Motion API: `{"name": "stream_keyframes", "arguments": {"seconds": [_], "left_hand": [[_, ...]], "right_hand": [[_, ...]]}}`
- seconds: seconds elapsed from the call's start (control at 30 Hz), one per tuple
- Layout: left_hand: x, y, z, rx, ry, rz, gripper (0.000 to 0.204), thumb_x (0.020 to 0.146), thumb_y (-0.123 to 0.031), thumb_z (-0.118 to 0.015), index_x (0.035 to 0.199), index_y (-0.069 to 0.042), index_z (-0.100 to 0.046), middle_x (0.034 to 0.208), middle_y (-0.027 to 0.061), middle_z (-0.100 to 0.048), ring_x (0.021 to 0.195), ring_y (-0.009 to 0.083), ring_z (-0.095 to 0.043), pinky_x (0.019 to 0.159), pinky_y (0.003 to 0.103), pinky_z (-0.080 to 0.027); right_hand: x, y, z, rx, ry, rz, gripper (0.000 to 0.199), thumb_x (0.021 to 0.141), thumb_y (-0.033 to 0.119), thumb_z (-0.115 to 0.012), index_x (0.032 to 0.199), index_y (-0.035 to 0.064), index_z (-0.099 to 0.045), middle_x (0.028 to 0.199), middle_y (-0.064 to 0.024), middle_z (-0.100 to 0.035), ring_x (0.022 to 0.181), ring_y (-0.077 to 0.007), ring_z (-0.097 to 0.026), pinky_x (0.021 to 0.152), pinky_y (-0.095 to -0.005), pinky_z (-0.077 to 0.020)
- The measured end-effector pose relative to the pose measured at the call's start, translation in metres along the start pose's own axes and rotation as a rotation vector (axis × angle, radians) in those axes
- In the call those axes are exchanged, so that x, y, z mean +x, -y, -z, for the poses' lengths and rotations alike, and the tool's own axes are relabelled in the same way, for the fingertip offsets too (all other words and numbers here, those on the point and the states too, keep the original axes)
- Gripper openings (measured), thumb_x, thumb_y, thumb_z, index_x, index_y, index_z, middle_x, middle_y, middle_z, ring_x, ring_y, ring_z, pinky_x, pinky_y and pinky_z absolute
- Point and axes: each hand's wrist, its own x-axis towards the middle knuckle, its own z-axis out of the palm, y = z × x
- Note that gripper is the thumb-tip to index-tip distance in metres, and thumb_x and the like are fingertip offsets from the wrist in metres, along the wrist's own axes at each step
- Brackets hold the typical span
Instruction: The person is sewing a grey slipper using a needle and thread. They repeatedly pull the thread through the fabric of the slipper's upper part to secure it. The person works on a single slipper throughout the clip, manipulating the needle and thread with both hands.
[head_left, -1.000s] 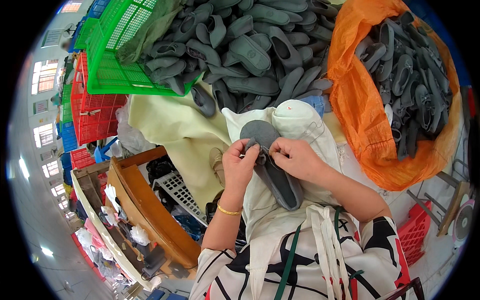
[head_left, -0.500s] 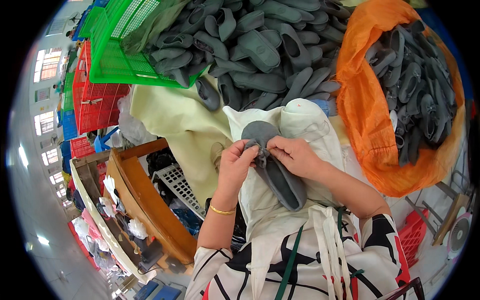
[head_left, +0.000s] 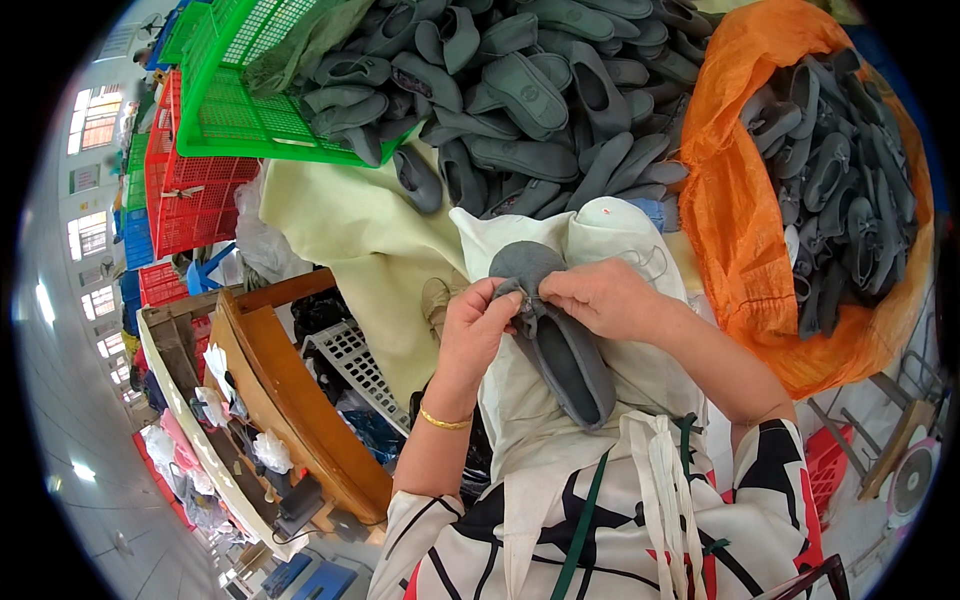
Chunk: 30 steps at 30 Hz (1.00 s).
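A dark grey cloth shoe lies on the white apron over my lap, its toe pointing away from me and its opening up. At the front of the opening sits a small grey bow. My left hand pinches the left side of that bow between thumb and fingers. From the other side my right hand has its fingertips pressed together on the bow. A small pale bit shows between the two hands, too small to make out.
Ahead lies a big heap of grey shoes, spilling beside a green basket. An orange sack on the right holds more shoes with bows. At left stand a wooden table, a white crate and red baskets.
My right hand and forearm have shifted slightly right, the elbow moving outward. Both hands stay at the bow, and the shoe lies nearly where it was.
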Motion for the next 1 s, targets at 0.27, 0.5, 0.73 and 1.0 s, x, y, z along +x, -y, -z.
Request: {"name": "stream_keyframes", "arguments": {"seconds": [0.27,0.5,0.73,1.0], "left_hand": [[0.0,0.0,-0.001,-0.001,-0.001,-0.005,0.013,0.093,-0.013,-0.062,0.098,-0.003,-0.068,0.082,-0.0021,-0.065,0.071,0.0059,-0.056,0.066,0.023,-0.047],[0.005,0.001,0.007,0.018,0.071,0.018,0.017,0.096,-0.018,-0.061,0.103,-0.004,-0.068,0.088,-0.003,-0.065,0.077,0.0045,-0.056,0.069,0.022,-0.047],[0.008,0.0,0.014,-0.089,0.154,0.045,0.022,0.098,-0.02,-0.059,0.111,-0.005,-0.066,0.092,-0.0031,-0.066,0.081,0.0046,-0.058,0.071,0.022,-0.048],[0.008,0.003,0.005,-0.032,0.093,0.007,0.018,0.095,-0.017,-0.065,0.103,-0.003,-0.07,0.088,-0.0007,-0.069,0.074,0.006,-0.061,0.066,0.022,-0.05]], "right_hand": [[0.001,0.003,0.006,-0.009,0.05,-0.015,0.012,0.088,0.007,-0.064,0.099,0.0095,-0.064,0.081,-0.0115,-0.066,0.073,-0.0317,-0.065,0.063,-0.0387,-0.0497],[0.001,-0.007,-0.01,0.073,-0.018,-0.014,0.009,0.091,0.009,-0.062,0.099,0.0087,-0.061,0.082,-0.0129,-0.065,0.074,-0.0343,-0.064,0.063,-0.0409,-0.0487],[0.001,0.002,-0.017,0.108,-0.038,-0.153,0.01,0.097,0.015,-0.055,0.104,0.0078,-0.052,0.08,-0.0149,-0.065,0.076,-0.0376,-0.064,0.064,-0.0453,-0.0481],[0.013,0.009,-0.011,0.344,-0.025,-0.25,0.011,0.097,0.014,-0.056,0.105,0.0078,-0.053,0.08,-0.0131,-0.061,0.073,-0.0304,-0.061,0.065,-0.0388,-0.0474]]}}
